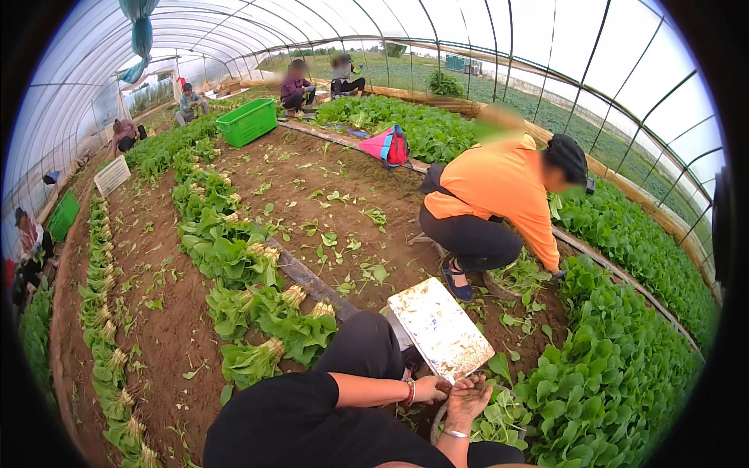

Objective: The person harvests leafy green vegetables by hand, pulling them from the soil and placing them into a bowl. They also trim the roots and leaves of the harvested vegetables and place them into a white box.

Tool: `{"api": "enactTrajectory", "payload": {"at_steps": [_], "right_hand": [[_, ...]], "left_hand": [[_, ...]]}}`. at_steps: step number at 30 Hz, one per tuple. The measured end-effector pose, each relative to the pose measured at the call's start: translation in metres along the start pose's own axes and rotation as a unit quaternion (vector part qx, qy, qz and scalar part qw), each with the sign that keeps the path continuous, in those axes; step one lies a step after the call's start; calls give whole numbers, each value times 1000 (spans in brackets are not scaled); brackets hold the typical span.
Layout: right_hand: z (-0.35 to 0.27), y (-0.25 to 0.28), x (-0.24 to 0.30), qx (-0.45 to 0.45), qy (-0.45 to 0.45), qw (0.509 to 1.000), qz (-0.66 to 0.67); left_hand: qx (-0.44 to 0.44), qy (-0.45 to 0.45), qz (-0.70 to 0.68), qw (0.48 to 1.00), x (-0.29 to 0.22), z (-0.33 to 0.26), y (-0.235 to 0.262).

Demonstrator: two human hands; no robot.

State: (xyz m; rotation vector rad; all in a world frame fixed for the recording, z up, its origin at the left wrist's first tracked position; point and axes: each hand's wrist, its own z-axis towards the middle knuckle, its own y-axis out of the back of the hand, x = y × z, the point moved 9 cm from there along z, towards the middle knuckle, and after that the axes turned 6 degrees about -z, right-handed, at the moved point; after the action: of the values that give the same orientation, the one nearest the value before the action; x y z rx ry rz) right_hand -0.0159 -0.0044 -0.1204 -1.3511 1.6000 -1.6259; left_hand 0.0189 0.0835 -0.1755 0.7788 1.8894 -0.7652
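My left hand (429,389), with a red bracelet at the wrist, has its fingers drawn together against my right hand. Whatever they pinch is too small to make out. Palm up, my right hand (467,402) is smeared with soil, its fingers loosely bent and nothing visible in the palm; a silver bangle circles its wrist. Both hands meet at the near corner of a dirt-stained white board (441,329), which lies tilted beyond them. Just below is the curved rim of a basket (438,425), mostly hidden by my arm. Loose green leaves (499,413) lie beside my right wrist.
Standing leafy greens (605,374) grow on the right. Tied bundles (257,312) lie in rows on the left. A person in orange (491,187) crouches ahead, reaching into the greens. A green crate (248,122) and pink bag (386,145) stand farther off; other people squat beyond.
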Motion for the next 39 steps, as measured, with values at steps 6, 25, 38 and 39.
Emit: {"api": "enactTrajectory", "payload": {"at_steps": [6, 25, 38, 39], "right_hand": [[31, 62, 22, 27, 59, 990, -123], [118, -14, -50, 237, 312, 298, -870], [186, 245, -27, 278, 384, 200, -857], [174, 227, -49, 288, 340, 222, -867]], "left_hand": [[-46, -329, -120, 935, -183, -103, 93], [-525, 223, 40, 820, 284, -325, 264], [-339, 341, 146, 865, 260, -279, 246], [-334, 359, 140, 860, 262, -292, 240]]}}
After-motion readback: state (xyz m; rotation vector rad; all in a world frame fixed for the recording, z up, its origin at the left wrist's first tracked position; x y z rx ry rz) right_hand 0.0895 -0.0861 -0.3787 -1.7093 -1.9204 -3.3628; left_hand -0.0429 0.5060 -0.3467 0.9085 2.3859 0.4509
